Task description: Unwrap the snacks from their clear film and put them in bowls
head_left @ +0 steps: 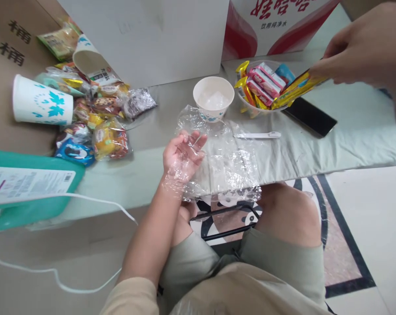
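Note:
My left hand (184, 155) rests palm up near the table's front edge, its fingers loosely curled and apart. A thin clear plastic bag (230, 162) covers that hand and wrist and spreads to the right over the cloth. At the upper right, my right hand (355, 54) pinches the end of a long yellow snack packet (298, 89). The packet's other end lies over a clear bowl (250, 107) of wrapped snacks, among them pink-and-white packets (265, 83). Behind the bag stands a paper cup (214, 98) with something clear and whitish inside.
A white plastic-handled tool (258, 135) and a black phone (311, 116) lie on the cloth. At left are wrapped snacks (110, 138), a tipped paper cup (42, 100) and a green container (30, 214) with a white cable (99, 201). Boxes (145, 39) stand behind.

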{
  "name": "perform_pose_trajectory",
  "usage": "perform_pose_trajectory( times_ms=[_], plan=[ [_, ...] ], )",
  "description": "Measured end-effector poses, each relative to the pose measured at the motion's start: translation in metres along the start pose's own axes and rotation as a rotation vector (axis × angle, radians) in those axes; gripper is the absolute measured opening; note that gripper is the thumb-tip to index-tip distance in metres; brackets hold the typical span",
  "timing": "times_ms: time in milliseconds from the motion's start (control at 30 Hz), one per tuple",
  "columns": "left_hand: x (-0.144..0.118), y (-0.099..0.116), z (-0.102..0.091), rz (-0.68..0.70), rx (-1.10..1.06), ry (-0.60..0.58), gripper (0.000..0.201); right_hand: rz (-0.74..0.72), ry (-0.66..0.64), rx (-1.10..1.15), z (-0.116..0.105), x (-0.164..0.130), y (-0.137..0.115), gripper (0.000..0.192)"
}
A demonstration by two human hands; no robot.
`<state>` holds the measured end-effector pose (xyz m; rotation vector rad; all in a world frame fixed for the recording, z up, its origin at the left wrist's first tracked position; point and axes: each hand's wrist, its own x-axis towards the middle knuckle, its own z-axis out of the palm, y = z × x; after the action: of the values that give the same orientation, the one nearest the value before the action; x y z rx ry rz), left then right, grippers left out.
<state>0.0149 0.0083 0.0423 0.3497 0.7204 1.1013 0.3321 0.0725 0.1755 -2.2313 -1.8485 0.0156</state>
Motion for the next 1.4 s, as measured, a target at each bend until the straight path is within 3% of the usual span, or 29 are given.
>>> perform_pose_trajectory(
  times_ms=[100, 200, 400, 567, 667, 767, 900, 1033, 1200, 1267, 1400],
  plan=[
    [0.001, -0.001, 0.000, 0.002, 0.019, 0.002, 0.020, 0.128, -0.227, -0.491, -0.003, 0.000, -0.018, 0.034],
    [0.001, -0.001, 0.001, 0.003, 0.007, 0.016, 0.018, 0.108, -0.179, -0.591, -0.004, 0.002, -0.028, 0.032],
    [-0.001, 0.000, 0.001, 0.006, 0.004, 0.000, 0.019, 0.088, -0.137, -0.476, 0.025, 0.012, -0.015, 0.049],
    [-0.001, 0.000, 0.000, -0.006, -0.015, -0.038, 0.021, 0.064, -0.239, -0.443, 0.048, -0.014, -0.032, 0.027],
    [-0.001, 0.001, -0.002, -0.010, -0.032, -0.017, 0.018, 0.070, -0.067, -0.382, 0.044, -0.026, -0.027, 0.045],
    [0.000, 0.002, -0.004, 0.000, -0.027, 0.004, 0.015, 0.038, 0.126, -0.237, 0.045, -0.026, -0.005, 0.053],
    [0.001, 0.001, -0.005, 0.002, -0.054, -0.043, 0.018, 0.032, 0.018, -0.156, 0.067, -0.020, 0.021, 0.061],
    [0.003, 0.000, -0.002, -0.002, -0.022, -0.032, 0.022, 0.001, 0.071, -0.148, 0.084, -0.020, 0.017, 0.055],
    [0.004, 0.000, 0.000, -0.004, 0.064, 0.026, 0.022, 0.130, -0.159, -0.168, 0.060, -0.020, 0.004, 0.057],
    [0.004, 0.000, 0.000, -0.003, 0.101, 0.039, 0.021, 0.120, -0.070, -0.146, 0.041, -0.024, 0.006, 0.056],
    [0.003, 0.003, 0.001, 0.007, 0.139, 0.054, 0.021, -0.035, 0.366, 0.121, 0.020, -0.057, 0.006, 0.037]
  ],
)
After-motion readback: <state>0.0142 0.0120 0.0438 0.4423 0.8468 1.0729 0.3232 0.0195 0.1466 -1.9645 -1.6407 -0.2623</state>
